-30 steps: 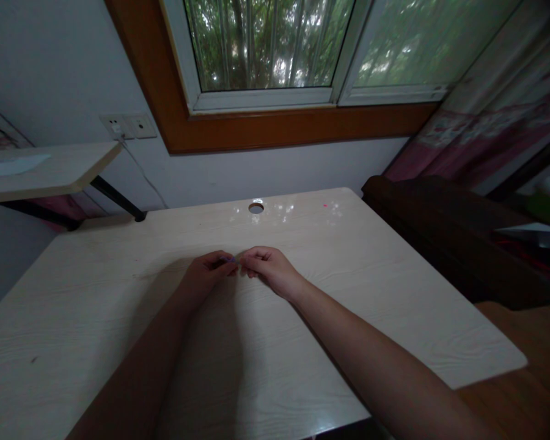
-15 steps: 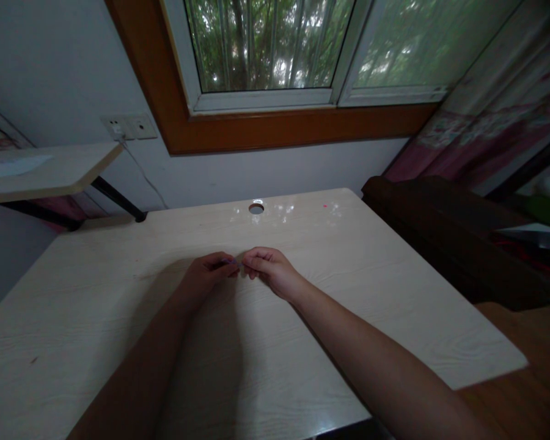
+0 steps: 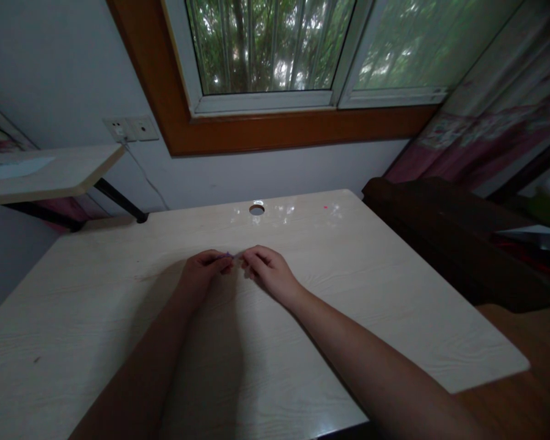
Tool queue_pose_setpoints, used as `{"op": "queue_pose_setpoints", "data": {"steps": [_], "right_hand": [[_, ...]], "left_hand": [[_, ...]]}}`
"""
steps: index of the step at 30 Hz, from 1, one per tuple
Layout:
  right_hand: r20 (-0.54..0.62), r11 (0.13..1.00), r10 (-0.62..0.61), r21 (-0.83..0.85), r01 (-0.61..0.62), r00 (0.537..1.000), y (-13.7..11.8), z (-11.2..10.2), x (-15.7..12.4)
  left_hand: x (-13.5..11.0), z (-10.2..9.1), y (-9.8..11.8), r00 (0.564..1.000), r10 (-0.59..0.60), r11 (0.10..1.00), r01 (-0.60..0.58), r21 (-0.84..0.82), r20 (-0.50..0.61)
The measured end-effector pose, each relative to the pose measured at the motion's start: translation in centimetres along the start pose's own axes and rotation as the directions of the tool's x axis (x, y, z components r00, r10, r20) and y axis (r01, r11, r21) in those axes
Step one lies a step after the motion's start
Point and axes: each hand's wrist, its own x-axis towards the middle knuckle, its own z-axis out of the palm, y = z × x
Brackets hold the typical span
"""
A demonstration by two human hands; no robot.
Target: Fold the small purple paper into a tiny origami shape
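Note:
Over the middle of the desk, my left hand [image 3: 205, 267] is closed in a pinch on a small purple item [image 3: 229, 255]. Most of that item is hidden by the fingers, so its kind is unclear. A thin, pale strip spans the short gap from it to my right hand [image 3: 264, 266]. My right thumb and forefinger are pressed together on that strip's end. Both hands are just above the wood-grain desk [image 3: 348, 293], fingertips facing each other and slightly apart.
A round cable hole [image 3: 256, 209] lies near the desk's back edge, a small red dot [image 3: 325, 207] to its right. At left, a raised shelf [image 3: 50, 174] stands on black legs. A cord hangs from a wall socket [image 3: 131, 129]. Dark furniture [image 3: 440, 238] adjoins the right side.
My hands have drawn slightly apart. More of the purple item and the pale strip now shows between the fingertips.

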Motion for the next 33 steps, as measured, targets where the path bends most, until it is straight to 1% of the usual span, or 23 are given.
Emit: {"op": "queue_pose_setpoints", "data": {"steps": [4, 9, 14, 20, 26, 29, 33], "right_hand": [[-0.008, 0.988, -0.071, -0.137, 0.069, 0.997, 0.1, 0.2, -0.2], [-0.036, 0.971, -0.116, -0.213, 0.106, 0.993, 0.0, -0.2, -0.1], [-0.075, 0.942, -0.195, -0.294, 0.165, 0.978, -0.2, -0.4, -0.1], [-0.023, 0.908, -0.267, -0.341, 0.243, 0.963, -0.6, -0.3, -0.3], [-0.041, 0.884, -0.306, -0.384, 0.268, 0.951, -1.1, -0.4, -0.3], [-0.031, 0.868, -0.316, -0.413, 0.276, 0.948, -1.1, -0.4, -0.3], [-0.026, 0.848, -0.334, -0.445, 0.288, 0.942, -0.9, -0.4, -0.3]], "left_hand": [[0.2, 0.1, 0.2, 1.000, -0.006, 0.997, 0.005, 0.077, 0.019], [0.1, 0.2, 0.4, 0.999, 0.010, 0.981, -0.018, 0.194, 0.046], [0.0, 0.3, 0.7, 0.999, -0.003, 0.985, -0.004, 0.175, 0.036], [0.0, 0.5, 0.7, 0.999, 0.024, 0.988, -0.028, 0.153, 0.032], [-0.1, 0.4, 0.4, 0.998, 0.018, 0.989, -0.027, 0.142, 0.062], [-0.1, 0.4, 0.4, 0.998, 0.022, 0.986, -0.032, 0.161, 0.065], [0.0, 0.4, 0.3, 0.996, 0.055, 0.972, -0.070, 0.225, 0.069]]}}
